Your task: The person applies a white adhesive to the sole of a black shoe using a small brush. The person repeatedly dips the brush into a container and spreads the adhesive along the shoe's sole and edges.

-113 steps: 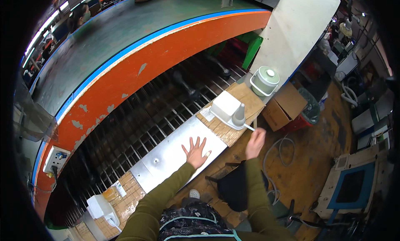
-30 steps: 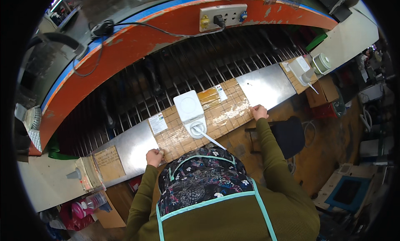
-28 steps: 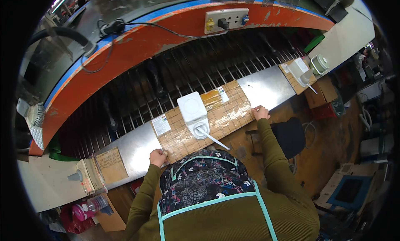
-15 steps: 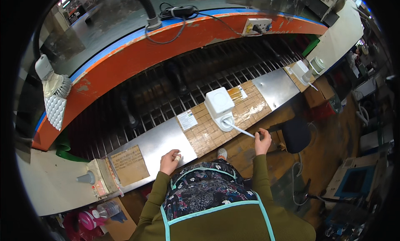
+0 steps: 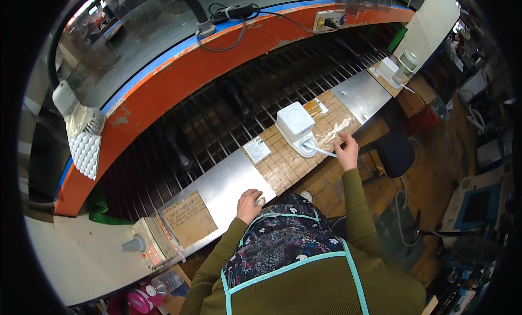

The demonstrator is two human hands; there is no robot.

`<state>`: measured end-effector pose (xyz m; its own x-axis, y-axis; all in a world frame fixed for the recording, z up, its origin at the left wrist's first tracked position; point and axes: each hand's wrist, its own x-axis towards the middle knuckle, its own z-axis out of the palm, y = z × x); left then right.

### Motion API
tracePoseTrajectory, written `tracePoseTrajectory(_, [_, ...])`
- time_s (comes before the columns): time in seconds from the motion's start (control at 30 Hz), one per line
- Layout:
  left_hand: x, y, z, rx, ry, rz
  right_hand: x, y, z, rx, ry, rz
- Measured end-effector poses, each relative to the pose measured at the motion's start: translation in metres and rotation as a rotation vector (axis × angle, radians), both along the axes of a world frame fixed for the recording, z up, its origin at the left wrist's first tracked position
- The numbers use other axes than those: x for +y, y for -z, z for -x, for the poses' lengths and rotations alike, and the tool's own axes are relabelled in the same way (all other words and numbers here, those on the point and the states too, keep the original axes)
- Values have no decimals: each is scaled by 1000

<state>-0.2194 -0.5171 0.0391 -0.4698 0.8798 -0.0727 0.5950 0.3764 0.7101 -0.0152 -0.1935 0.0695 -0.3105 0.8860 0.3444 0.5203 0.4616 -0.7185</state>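
Note:
A white square-topped dispenser [image 5: 295, 121] stands on a brown taped cardboard strip [image 5: 279, 174] on the ledge in front of me. From the round cup at its near end, a thin white handle [image 5: 325, 152] slants out to the right. My right hand [image 5: 348, 153] hovers at that handle's outer end, thumb and forefinger apart; whether they touch it is unclear. My left hand [image 5: 249, 205] is at the near edge of the bare metal plate [image 5: 228, 189], fingers curled in. A pale wrap shows at its thumb; anything inside the fingers is hidden.
Behind the ledge lie dark metal rollers [image 5: 212, 124] and an orange panel [image 5: 228, 57]. A white brush [image 5: 84, 130] hangs at the left. A grey cone [image 5: 133, 244] sits near a cardboard sheet [image 5: 191, 219]. A second white dispenser [image 5: 389, 70] stands at the far right.
The whole view has shifted. My left hand has moved rightward along the metal plate's near edge. My right hand has come up closer over the white handle's end. The dispenser stays on the cardboard.

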Motion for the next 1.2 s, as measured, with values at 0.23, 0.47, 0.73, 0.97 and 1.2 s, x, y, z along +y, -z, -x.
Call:
tracePoseTrajectory(0.23, [69, -6, 5, 187, -113, 268, 107, 23, 90, -344, -90, 217])
tracePoseTrajectory(0.47, [105, 24, 14, -4, -225, 747, 134, 45, 138, -448, -318, 350])
tracePoseTrajectory(0.73, [99, 35, 15, 16, -212, 786, 143, 52, 132, -465, -465, 183])
tracePoseTrajectory(0.97, [103, 34, 14, 5, -212, 776, 180, 69, 130, -539, -692, -36])
tracePoseTrajectory(1.2, [101, 36, 13, 0, -223, 685, 274, 39, 79, -954, -601, -12])
